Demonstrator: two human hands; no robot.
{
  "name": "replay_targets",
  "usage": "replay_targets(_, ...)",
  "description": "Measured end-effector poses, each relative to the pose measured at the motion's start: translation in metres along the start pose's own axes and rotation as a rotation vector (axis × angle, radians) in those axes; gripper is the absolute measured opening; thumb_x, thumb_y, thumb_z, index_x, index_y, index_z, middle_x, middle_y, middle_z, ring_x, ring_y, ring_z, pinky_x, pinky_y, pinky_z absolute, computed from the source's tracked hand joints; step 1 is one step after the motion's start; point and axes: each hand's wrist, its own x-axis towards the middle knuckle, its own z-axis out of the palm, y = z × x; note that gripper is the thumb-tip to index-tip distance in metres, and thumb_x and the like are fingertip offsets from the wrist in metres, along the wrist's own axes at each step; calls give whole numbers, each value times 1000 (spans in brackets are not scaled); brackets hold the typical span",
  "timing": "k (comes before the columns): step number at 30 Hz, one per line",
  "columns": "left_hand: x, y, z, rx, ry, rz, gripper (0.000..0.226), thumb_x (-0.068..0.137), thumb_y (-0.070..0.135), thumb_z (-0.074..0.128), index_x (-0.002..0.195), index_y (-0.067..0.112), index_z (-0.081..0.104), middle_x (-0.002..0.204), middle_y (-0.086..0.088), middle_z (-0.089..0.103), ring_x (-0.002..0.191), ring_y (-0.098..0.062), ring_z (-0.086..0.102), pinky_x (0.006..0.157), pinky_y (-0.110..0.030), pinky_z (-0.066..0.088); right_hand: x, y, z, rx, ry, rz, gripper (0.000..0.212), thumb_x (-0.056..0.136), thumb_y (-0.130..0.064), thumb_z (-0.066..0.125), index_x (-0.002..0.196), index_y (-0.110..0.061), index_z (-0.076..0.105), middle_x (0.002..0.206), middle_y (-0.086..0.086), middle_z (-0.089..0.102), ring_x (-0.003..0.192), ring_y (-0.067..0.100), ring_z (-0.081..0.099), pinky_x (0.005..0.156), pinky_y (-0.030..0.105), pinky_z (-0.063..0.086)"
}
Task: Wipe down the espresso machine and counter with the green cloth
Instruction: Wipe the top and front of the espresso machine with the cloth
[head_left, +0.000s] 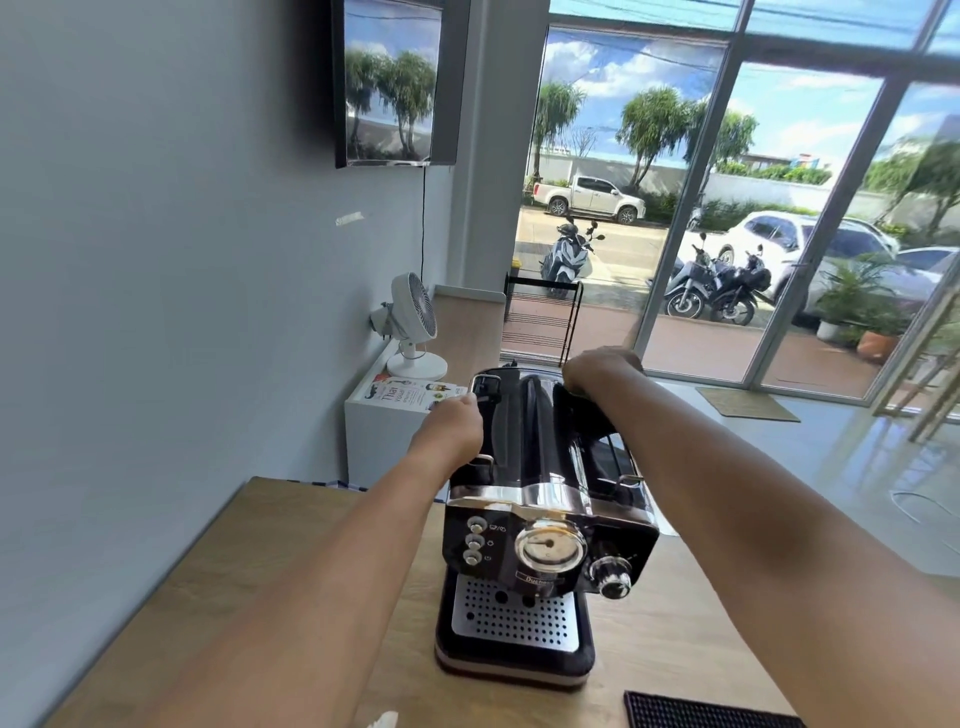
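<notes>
Fingers (470, 401) on left hand (449, 428) and right hand (597, 371) grip the espresso machine (545, 519) at its back — looks like prep, cloth not in view — next, fetch it.

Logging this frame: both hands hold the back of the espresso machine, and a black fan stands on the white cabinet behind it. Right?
One slip: the fan is white, not black, as the head view shows. The left hand and right hand do hold the back of the espresso machine, with the white cabinet behind it.
</notes>
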Motion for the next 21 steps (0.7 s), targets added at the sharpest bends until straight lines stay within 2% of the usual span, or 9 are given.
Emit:
replay_targets(2,0,-1,0,-5,4,-7,39,102,13,21,118,0,54,128,-19,55,119,-35,50,104,-47,39,2,-9,3,86,48,16,36,91,-14,54,127,-13,59,139,14,52,122,40,54,89,63,48)
replay_targets(4,1,0,1,-12,14,-10,40,102,15,20,117,2,55,128,-18,55,118,-35,50,104,-47,39,-1,-19,6,322,127,-61,26,93,-16,47,113,-10,61,131,18,58,115,35,58,95,50,49)
replay_targets(6,0,1,1,-23,16,-21,40,103,16,20,121,2,53,131,-17,53,121,-34,48,106,-45,37,-4,-25,8,460,189,-178,27,98,-26,40,105,-10,60,123,17,63,106,30,60,88,37,48)
replay_targets(9,-4,4,0,-42,16,-40,43,103,20,21,130,2,49,139,-17,47,128,-33,44,108,-42,34,-20,-25,10,479,238,-281,46,100,-43,40,114,-5,63,117,16,65,99,30,60,77,32,41)
replay_targets(11,-7,5,-2,-47,16,-39,43,103,20,21,131,1,48,141,-18,46,129,-33,43,107,-41,33,-33,-21,13,457,270,-359,46,97,-45,45,116,-9,66,113,16,67,101,31,61,76,32,40)
replay_targets(13,-7,7,-3,-50,14,-39,44,103,21,22,132,0,47,142,-19,45,129,-33,43,108,-42,33,-50,-19,16,459,301,-425,41,97,-44,47,107,-10,68,108,16,68,102,32,61,75,31,39)
replay_targets(16,-12,9,-5,-47,14,-47,45,103,22,22,132,-2,47,142,-20,45,130,-33,43,109,-42,33,-82,-20,19,439,335,-468,39,99,-40,46,99,-7,68,102,14,68,104,32,59,90,35,39)
replay_targets(19,-15,11,-6,-32,5,-24,41,102,15,23,127,-4,50,137,-22,48,125,-33,47,107,-44,36,-109,-16,24,441,358,-525,37,101,-37,44,88,-8,64,88,7,64,98,30,61,117,42,23)
replay_targets(21,-15,11,-6,-21,10,-18,41,102,14,23,126,-5,51,135,-23,50,123,-35,48,105,-44,39,-126,-10,31,491,340,-563,36,101,-36,44,84,-10,62,84,6,64,90,28,61,117,43,21)
